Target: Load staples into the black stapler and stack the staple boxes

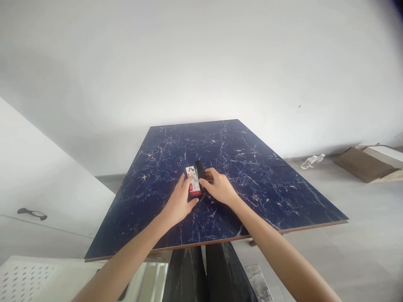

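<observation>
In the head view, a small white-and-red cardboard box (194, 186) stands near the middle of the dark blue marbled tabletop (195, 142). Fingers and thumb of my left hand (180, 197) are closed around the box from its left and near side. Right beside the box is a long black object (199, 167), possibly a stapler, pointing away from me. My right hand (220, 187) grips this black object from the right, its thumb lying across toward the box. The lower part of the black object is hidden by my right hand.
White walls (195, 63) rise behind and left of the table. Clear plastic bottles (309, 162) and flattened cardboard (362, 162) lie on the grey floor at right. A black handle (32, 214) is on the white panel at left, above a white perforated piece (28, 279).
</observation>
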`<action>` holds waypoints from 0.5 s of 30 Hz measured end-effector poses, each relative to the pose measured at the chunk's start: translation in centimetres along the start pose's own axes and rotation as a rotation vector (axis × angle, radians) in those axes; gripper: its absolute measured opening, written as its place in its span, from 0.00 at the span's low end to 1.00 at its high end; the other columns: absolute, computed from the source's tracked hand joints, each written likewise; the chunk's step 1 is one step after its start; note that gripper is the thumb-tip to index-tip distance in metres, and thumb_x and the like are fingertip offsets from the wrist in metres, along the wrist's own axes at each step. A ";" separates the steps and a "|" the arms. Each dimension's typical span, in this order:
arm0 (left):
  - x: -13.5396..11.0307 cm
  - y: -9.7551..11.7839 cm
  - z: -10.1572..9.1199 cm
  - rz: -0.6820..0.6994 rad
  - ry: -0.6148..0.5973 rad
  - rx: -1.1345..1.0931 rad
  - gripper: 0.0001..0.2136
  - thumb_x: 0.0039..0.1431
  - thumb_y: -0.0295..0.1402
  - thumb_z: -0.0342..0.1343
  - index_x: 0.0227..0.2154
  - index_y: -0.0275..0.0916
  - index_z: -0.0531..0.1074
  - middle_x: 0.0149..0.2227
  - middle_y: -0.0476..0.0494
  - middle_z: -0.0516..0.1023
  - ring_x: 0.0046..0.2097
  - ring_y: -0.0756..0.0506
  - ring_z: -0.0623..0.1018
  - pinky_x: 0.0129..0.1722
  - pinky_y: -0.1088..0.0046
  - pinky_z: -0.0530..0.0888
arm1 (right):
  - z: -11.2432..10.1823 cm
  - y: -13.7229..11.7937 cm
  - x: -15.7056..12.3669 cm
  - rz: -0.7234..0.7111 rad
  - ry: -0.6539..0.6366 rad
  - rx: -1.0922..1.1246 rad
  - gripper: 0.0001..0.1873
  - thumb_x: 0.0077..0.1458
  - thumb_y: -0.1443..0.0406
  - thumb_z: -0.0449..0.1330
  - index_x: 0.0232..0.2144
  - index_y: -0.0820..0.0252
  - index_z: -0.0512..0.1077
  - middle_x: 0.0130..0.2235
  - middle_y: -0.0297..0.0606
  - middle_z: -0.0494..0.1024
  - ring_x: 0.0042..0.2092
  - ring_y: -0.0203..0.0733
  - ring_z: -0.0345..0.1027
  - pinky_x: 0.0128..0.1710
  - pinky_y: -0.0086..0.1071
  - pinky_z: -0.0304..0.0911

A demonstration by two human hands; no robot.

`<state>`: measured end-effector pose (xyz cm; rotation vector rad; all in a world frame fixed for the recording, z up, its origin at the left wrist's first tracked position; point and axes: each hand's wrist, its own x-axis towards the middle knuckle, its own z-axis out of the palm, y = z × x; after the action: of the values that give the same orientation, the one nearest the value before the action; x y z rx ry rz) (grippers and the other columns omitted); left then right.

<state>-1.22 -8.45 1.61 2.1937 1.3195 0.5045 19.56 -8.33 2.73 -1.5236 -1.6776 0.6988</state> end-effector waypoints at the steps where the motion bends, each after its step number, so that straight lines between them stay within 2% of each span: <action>1: 0.3 -0.2 -0.2 -0.002 -0.003 0.025 0.37 0.63 0.39 0.59 0.71 0.47 0.47 0.75 0.34 0.36 0.73 0.28 0.52 0.66 0.46 0.61 | 0.0 0.0 0.0 0.002 -0.006 0.000 0.16 0.61 0.58 0.61 0.50 0.55 0.70 0.46 0.42 0.82 0.44 0.46 0.79 0.47 0.38 0.70; 2: 0.6 -0.4 -0.4 -0.003 -0.012 0.052 0.36 0.63 0.41 0.59 0.70 0.47 0.50 0.76 0.34 0.35 0.73 0.27 0.52 0.66 0.45 0.61 | 0.0 0.0 0.0 0.001 -0.006 -0.002 0.16 0.61 0.58 0.61 0.50 0.55 0.70 0.46 0.42 0.82 0.44 0.46 0.79 0.47 0.38 0.70; 4: 1.3 -0.8 -0.9 -0.003 -0.047 0.129 0.39 0.61 0.46 0.60 0.71 0.47 0.49 0.75 0.34 0.31 0.73 0.25 0.47 0.66 0.42 0.59 | 0.1 0.0 0.0 -0.004 0.000 -0.019 0.15 0.62 0.58 0.60 0.50 0.55 0.70 0.46 0.41 0.82 0.45 0.46 0.78 0.47 0.37 0.70; 6: 2.0 -1.2 -1.5 0.005 -0.105 0.212 0.47 0.59 0.55 0.59 0.73 0.45 0.42 0.75 0.34 0.28 0.73 0.24 0.37 0.67 0.37 0.53 | 0.4 -0.1 -0.1 -0.015 0.027 -0.068 0.15 0.62 0.58 0.60 0.49 0.55 0.70 0.45 0.41 0.83 0.44 0.46 0.78 0.46 0.37 0.69; 8: 2.6 -1.7 -1.8 0.053 -0.152 0.267 0.51 0.59 0.60 0.54 0.74 0.42 0.35 0.75 0.34 0.29 0.73 0.27 0.32 0.69 0.38 0.47 | 0.6 -0.2 -0.2 -0.025 0.056 -0.138 0.15 0.61 0.59 0.60 0.50 0.56 0.70 0.43 0.41 0.83 0.43 0.47 0.79 0.45 0.36 0.68; 11: 3.1 -2.4 -1.7 0.156 -0.146 0.316 0.49 0.63 0.62 0.47 0.74 0.37 0.31 0.75 0.34 0.31 0.74 0.31 0.34 0.71 0.46 0.42 | 0.8 -0.4 -0.4 -0.028 0.063 -0.202 0.18 0.59 0.60 0.62 0.51 0.56 0.69 0.42 0.41 0.83 0.42 0.48 0.79 0.44 0.36 0.68; 15: 2.9 -2.9 -1.6 0.161 -0.136 0.317 0.53 0.60 0.63 0.48 0.73 0.35 0.28 0.75 0.32 0.29 0.74 0.30 0.36 0.71 0.46 0.42 | 0.6 -0.4 -0.5 -0.014 0.045 -0.190 0.18 0.60 0.60 0.61 0.51 0.55 0.70 0.42 0.40 0.83 0.43 0.48 0.79 0.43 0.36 0.68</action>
<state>-2.81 -4.35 1.20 2.5581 1.2242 0.2085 18.86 -8.80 2.66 -1.6433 -1.7599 0.5056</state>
